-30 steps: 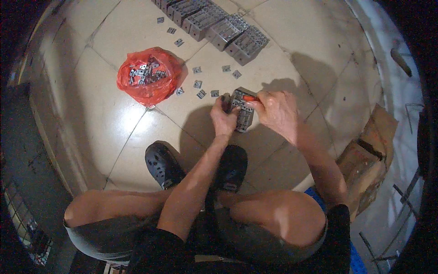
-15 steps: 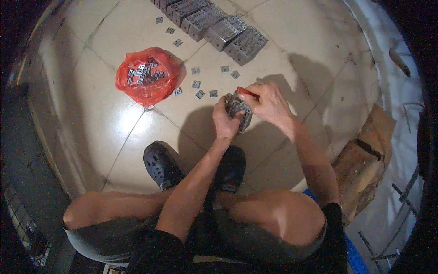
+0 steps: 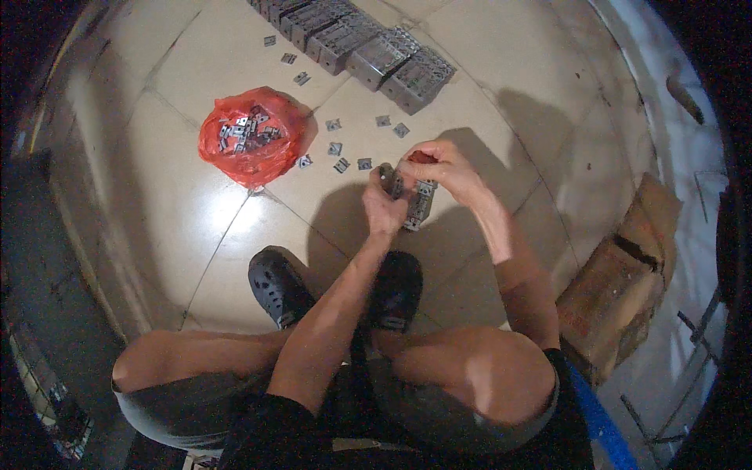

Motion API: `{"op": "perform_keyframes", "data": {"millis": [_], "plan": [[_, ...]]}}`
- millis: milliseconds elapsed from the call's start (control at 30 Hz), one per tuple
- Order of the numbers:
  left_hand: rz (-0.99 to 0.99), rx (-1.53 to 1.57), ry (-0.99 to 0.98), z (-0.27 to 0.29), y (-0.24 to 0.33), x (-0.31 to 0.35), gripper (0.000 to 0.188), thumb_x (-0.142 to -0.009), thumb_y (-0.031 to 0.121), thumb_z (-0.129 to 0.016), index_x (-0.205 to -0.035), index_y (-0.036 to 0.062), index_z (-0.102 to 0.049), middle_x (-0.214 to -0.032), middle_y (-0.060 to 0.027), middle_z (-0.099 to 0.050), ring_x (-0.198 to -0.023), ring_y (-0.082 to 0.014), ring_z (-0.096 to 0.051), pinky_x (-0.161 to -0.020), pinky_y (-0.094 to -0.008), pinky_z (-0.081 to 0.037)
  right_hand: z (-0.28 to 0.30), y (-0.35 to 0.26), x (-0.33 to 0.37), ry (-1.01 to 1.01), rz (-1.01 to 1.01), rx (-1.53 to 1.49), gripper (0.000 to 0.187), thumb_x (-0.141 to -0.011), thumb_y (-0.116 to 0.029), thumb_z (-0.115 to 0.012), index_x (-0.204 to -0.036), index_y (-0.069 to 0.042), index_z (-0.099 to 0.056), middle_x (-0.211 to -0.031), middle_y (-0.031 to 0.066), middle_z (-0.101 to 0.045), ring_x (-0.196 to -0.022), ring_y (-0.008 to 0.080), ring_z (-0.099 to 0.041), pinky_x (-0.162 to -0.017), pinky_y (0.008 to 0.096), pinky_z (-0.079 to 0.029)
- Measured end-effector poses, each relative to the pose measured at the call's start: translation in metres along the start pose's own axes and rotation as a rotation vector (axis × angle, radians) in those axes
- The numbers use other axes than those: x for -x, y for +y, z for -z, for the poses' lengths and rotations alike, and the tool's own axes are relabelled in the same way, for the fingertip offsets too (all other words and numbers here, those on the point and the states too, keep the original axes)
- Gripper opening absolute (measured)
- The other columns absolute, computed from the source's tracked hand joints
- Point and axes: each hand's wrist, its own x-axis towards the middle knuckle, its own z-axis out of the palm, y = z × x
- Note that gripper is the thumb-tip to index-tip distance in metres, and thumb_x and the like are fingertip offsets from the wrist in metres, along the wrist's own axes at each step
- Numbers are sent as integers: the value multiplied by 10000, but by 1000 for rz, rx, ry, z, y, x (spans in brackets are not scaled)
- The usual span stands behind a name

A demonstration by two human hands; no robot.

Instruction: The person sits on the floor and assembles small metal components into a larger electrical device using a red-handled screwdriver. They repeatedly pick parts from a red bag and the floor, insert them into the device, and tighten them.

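Note:
My left hand (image 3: pixel 382 207) is closed round a grey metal block (image 3: pixel 421 205) with a patterned upper face, holding it up in front of my feet. In my closed right hand (image 3: pixel 453 172) is a red-handled tool (image 3: pixel 423 157); its working end is hidden by the fingers, which are at the block's far end. Several small square metal pieces (image 3: pixel 364 164) lie scattered on the floor just beyond my hands. To the left of them sits an open red plastic bag (image 3: pixel 223 160) holding more such small pieces (image 3: pixel 249 129).
A row of similar grey metal blocks (image 3: pixel 419 82) runs across the tiled floor (image 3: pixel 227 258) at the far side. Torn brown cardboard or paper (image 3: pixel 607 290) lies to the right, with a blue strip (image 3: pixel 603 427) near it. My dark clogs (image 3: pixel 276 286) stand below my hands.
My right hand has shifted slightly left and turned, so less of the red handle shows. The block is tilted differently in my left hand, and more of its near end is visible.

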Motion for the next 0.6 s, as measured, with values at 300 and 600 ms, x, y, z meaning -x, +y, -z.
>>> {"op": "perform_keyframes", "data": {"millis": [300, 600], "plan": [[46, 231, 138, -12, 5, 3, 516, -735, -87, -779, -1193, -14, -552, -1034, -150, -696, -938, -244, -690, -811, -377, -551, -33, -1, 3, 468, 71, -407, 194, -794, -30, -824, -769, -33, -631, -674, -10, -575, -567, 71, -474, -534, 263, -332], [-65, 101, 247, -23, -1, -9, 414, -722, -42, -811, -1060, 4, -578, -933, -152, -694, -829, -253, -672, -762, -373, -535, -35, -1, -14, 581, 61, -622, 198, -712, 61, -745, -863, -11, -640, -724, -8, -577, -585, 60, -471, -542, 226, -340]]}}
